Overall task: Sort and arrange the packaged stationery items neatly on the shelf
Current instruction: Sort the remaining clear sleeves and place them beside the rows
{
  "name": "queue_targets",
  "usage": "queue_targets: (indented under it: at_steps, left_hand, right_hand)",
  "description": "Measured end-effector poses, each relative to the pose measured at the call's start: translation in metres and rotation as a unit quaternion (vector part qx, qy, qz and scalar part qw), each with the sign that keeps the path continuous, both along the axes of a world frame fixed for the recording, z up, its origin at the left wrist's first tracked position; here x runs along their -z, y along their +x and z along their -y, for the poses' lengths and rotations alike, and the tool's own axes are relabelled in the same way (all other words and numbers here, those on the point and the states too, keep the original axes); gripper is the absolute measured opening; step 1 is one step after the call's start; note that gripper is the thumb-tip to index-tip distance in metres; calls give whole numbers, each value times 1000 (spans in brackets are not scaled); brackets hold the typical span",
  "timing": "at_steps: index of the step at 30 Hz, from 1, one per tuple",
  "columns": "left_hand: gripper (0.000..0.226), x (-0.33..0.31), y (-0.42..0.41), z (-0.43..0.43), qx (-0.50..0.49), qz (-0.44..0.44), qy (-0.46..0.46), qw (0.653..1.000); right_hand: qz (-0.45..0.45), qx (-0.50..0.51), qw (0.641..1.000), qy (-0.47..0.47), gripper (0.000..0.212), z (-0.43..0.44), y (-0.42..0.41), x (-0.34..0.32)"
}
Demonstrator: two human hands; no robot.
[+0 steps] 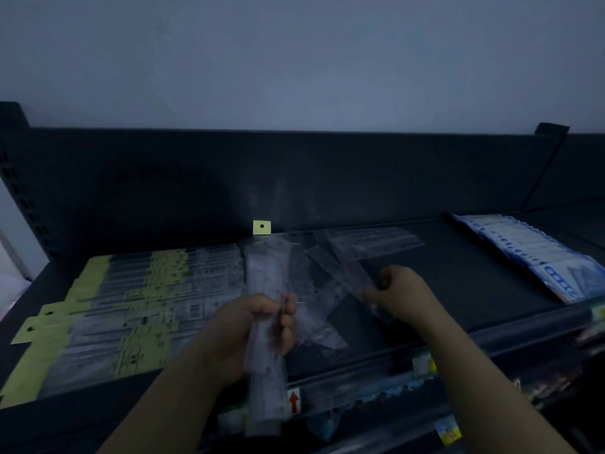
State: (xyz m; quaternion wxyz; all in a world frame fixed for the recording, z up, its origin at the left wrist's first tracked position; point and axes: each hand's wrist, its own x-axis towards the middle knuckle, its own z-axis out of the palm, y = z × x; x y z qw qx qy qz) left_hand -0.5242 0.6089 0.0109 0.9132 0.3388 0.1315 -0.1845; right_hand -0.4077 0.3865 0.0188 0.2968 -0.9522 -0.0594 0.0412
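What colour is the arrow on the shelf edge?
The arrow is red; the head view shows it.

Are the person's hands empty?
No, the left hand grips a bundle of clear packets and the right hand pinches a single clear packet.

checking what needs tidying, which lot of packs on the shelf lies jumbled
The clear packs in the middle, crossing at angles; the yellow-topped packs left and blue packs right lie in rows.
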Motion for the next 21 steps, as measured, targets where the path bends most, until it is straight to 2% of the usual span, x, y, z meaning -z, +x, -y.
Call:
queue_targets:
  at_steps: [3,10,16,18,21]
  left_hand:
    - [30,2,2,-3,-26,-5,-15,1000]
    - [33,1,6,4,-49,-16,17,999]
    - [25,-2,8,2,-53,-4,7,999]
    - [25,-3,9,1,-63,4,8,998]
    - [22,-5,9,1,-75,19,17,997]
  right_hand:
    - [-45,-16,998,29,32,-3,-5,0]
    - [-136,-26,990,-4,37,-4,-8,-9]
    - [-52,-7,996,77,16,7,-10,-3]
    - [-54,27,984,167,15,12,-8,-2]
    - [-122,64,912,387,13,16,-8,-6]
